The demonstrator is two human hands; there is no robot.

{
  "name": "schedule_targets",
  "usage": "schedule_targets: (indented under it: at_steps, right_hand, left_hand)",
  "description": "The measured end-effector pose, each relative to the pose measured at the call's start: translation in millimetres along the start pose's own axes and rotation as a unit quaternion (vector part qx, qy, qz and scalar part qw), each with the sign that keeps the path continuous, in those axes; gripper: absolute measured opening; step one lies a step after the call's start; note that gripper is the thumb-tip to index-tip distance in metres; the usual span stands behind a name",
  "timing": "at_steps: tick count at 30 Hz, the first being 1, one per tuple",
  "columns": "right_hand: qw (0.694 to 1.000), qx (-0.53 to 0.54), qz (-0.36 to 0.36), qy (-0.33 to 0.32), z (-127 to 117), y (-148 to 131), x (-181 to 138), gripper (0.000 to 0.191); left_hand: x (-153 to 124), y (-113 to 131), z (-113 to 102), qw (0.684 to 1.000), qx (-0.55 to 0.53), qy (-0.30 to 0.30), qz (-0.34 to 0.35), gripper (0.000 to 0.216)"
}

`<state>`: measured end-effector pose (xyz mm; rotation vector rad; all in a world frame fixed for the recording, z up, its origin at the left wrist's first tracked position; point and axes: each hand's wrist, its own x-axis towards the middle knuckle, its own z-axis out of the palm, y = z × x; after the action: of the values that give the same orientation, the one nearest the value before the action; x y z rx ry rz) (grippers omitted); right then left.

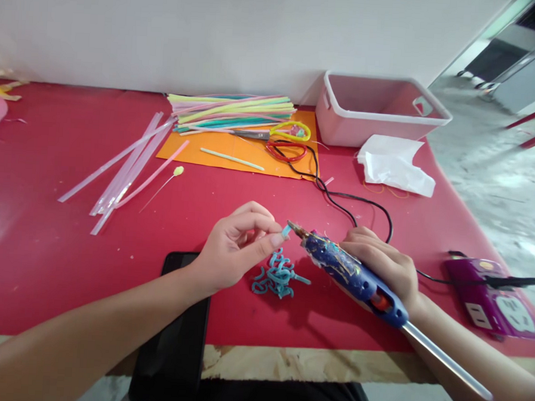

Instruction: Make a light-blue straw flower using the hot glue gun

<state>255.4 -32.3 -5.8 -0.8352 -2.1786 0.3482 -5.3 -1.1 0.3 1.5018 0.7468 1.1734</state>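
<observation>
My left hand [236, 244] pinches a small light-blue straw piece [285, 231] between thumb and fingers. My right hand [383, 263] grips a blue glue gun [349, 270] whose metal nozzle almost touches that piece. A clear glue stick [447, 362] pokes out of the gun's back. Under both hands, a small pile of curled blue straw pieces [278, 276] lies on the red table cover [44, 260].
A black phone [175, 333] lies at the table's front edge under my left forearm. Behind are loose clear straws [125, 169], a bundle of coloured straws [231, 110] on orange paper [296, 160], scissors [289, 131], a white bin [380, 110], crumpled plastic [395, 162], and a purple power strip [495, 299].
</observation>
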Motion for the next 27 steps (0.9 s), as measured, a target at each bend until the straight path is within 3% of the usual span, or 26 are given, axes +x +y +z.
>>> schedule_targets:
  at_steps: [16, 27]
  right_hand:
    - [0.999, -0.015, -0.041, -0.02, -1.8, -0.5, 3.2, 0.021]
    - [0.999, -0.002, -0.028, -0.016, -0.2, 1.4, -0.3, 0.023]
  left_hand:
    - [-0.7, -2.6, -0.1, 1.0, -0.007, -0.005, -0.001, 0.009]
    - [0.1, -1.3, -0.3, 1.0, -0.009, -0.006, 0.0, 0.009]
